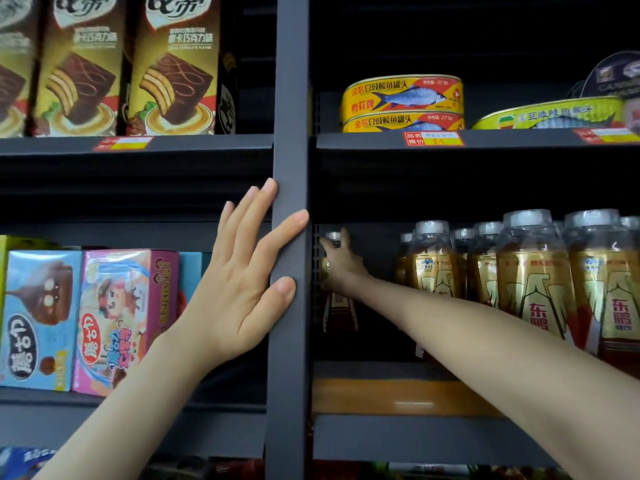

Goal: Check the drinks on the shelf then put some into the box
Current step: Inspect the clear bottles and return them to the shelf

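**Reaching for a far bottle; no box in view**

The right hand point(341, 259) reaches deep into the drinks bay and curls round a lone bottle point(334, 235) at its far left; nothing seems packed yet; the left hand point(242, 271) lies flat on the upright post point(291, 98); the bottle row point(533, 271) crowds the arm's right; fish tins point(401, 98) sit above.

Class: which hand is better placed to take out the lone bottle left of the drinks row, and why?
Right. The right hand grips that bottle deep in the bay; the left hand lies flat on the shelf post.
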`<state>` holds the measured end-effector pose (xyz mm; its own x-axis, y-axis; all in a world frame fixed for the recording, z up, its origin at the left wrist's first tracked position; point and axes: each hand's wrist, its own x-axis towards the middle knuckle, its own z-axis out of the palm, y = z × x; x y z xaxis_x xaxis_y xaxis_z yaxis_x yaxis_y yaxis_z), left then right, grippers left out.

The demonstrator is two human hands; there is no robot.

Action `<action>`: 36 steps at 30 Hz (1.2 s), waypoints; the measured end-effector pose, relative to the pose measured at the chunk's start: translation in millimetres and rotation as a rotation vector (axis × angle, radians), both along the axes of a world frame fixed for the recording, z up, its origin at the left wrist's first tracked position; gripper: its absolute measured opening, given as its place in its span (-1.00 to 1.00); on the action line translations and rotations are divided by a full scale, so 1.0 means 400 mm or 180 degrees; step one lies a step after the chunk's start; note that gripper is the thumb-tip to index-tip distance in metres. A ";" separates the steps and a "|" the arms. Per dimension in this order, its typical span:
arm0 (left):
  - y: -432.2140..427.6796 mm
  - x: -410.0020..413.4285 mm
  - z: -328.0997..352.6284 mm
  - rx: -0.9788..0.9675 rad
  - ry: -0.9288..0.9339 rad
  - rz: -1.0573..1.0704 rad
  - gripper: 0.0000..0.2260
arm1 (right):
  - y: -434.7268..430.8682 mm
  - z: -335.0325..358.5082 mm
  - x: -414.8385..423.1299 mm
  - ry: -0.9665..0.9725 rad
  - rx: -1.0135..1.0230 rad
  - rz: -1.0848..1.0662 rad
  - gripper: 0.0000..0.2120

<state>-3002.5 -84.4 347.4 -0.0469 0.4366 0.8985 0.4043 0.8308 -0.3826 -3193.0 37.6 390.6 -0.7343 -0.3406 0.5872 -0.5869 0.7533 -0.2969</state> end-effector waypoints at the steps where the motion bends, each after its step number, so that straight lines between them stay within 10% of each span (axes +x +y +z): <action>1: 0.002 -0.001 0.000 0.0005 -0.0034 -0.0044 -0.53 | 0.006 -0.001 0.006 0.0075 0.0009 0.0017 -0.29; 21: 0.062 0.062 -0.077 0.0775 -0.0141 0.0273 -0.53 | 0.258 -0.077 0.438 0.2158 0.0163 0.0801 -0.21; 27: 0.228 0.183 -0.108 0.0887 -0.0512 -0.0147 -0.27 | 0.373 -0.114 0.592 0.2492 -0.0281 0.1151 -0.21; 31: 0.401 0.325 -0.187 0.1505 -0.1710 -0.1283 -0.17 | 0.474 -0.226 0.762 0.1858 -0.0632 0.1615 -0.08; 36: 0.533 0.485 -0.501 0.1874 -0.2858 -0.1092 -0.18 | 0.636 -0.497 0.888 -0.0253 -0.1787 0.2141 -0.14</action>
<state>-2808.5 128.7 146.9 -0.7389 0.0700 0.6701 0.5776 0.5779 0.5765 -2837.9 292.2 191.7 -0.5277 -0.3920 0.7535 -0.8155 -0.0141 -0.5785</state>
